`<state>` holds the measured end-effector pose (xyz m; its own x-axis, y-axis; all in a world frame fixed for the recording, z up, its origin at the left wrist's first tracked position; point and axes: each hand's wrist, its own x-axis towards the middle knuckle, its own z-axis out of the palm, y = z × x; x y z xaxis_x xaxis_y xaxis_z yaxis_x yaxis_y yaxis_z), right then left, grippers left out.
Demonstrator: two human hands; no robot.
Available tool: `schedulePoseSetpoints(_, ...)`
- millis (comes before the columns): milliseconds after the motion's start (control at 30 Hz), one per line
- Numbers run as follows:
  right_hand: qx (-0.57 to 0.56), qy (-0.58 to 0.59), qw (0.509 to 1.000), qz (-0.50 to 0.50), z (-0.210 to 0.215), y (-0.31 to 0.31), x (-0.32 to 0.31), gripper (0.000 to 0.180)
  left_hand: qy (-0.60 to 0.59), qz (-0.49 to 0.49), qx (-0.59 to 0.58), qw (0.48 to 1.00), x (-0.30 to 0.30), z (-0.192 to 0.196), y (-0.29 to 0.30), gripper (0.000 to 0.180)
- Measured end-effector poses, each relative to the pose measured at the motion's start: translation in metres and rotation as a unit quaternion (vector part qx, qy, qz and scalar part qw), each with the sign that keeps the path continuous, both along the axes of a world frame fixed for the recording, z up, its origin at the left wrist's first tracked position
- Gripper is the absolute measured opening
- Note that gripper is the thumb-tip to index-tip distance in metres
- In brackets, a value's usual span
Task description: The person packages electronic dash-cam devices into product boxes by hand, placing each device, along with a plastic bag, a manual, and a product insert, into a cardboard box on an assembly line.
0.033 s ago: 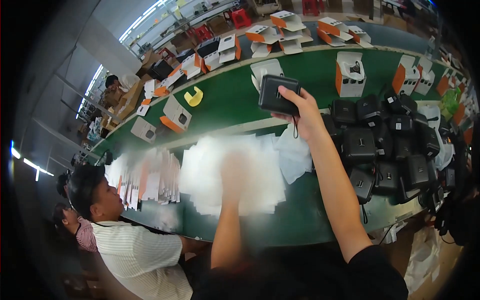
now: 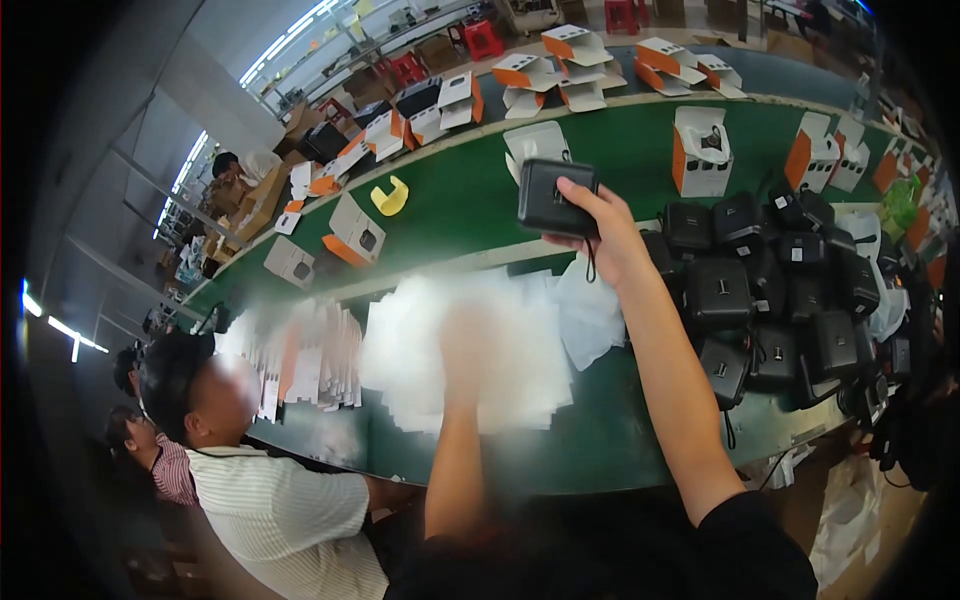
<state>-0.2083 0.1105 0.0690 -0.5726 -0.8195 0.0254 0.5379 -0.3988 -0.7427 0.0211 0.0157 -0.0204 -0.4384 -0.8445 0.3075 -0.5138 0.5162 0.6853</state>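
My right hand point(image 2: 614, 228) grips a small black zip case point(image 2: 543, 196) above the green work surface, thumb across its face. A thin dark wrist strap point(image 2: 591, 262) dangles below the case. My left hand point(image 2: 467, 345) rests over a wide stack of thin white sheets or bags point(image 2: 405, 385). Blur hides its fingers, so I cannot make out whether it holds one. To the right of my right forearm lies a heap of similar black cases point(image 2: 718, 290), many with straps. One loose white bag point(image 2: 597, 320) lies between the stack and that heap.
Flattened white-and-orange cartons point(image 2: 330, 355) stand in a row at left, beside a seated co-worker point(image 2: 280, 510). Beyond, open boxes point(image 2: 702, 155) stand on a green belt point(image 2: 450, 190) with a yellow curved piece point(image 2: 390, 196). A light rail point(image 2: 440, 265) divides belt from table.
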Motion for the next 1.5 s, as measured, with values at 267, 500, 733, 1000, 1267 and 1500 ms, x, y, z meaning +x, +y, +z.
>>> schedulePoseSetpoints(267, 0.158, 0.066, 0.963, 0.208, -0.037, -0.03, 0.056, 0.064, 0.309, 0.021, 0.004, 0.951, -0.018, 0.01, -0.008, 0.022)
schedulePoseSetpoints(500, 0.235, 0.254, 0.938, 0.021, -0.067, -0.049, 0.052, 0.059, 0.221, -0.029, 0.014, 0.975, -0.033, -0.003, 0.019, 0.021)
schedulePoseSetpoints(733, 0.056, 0.12, 0.991, 0.032, -0.051, -0.048, 0.06, 0.05, 0.258, -0.005, 0.126, 0.958, -0.05, 0.06, 0.032, 0.021)
schedulePoseSetpoints(1000, 0.104, 0.414, 0.896, 0.126, -0.04, -0.031, 0.045, 0.068, 0.243, -0.291, 0.237, 0.894, -0.067, 0.095, 0.007, 0.012)
schedulePoseSetpoints(1267, 0.054, 0.208, 0.976, 0.039, -0.014, -0.027, 0.052, 0.047, 0.187, 0.161, -0.078, 0.966, 0.087, 0.066, -0.316, 0.053)
schedulePoseSetpoints(1500, 0.112, 0.208, 0.972, 0.017, -0.019, -0.014, 0.028, 0.046, 0.111, 0.036, 0.197, 0.973, 0.033, 0.059, -0.306, 0.042)
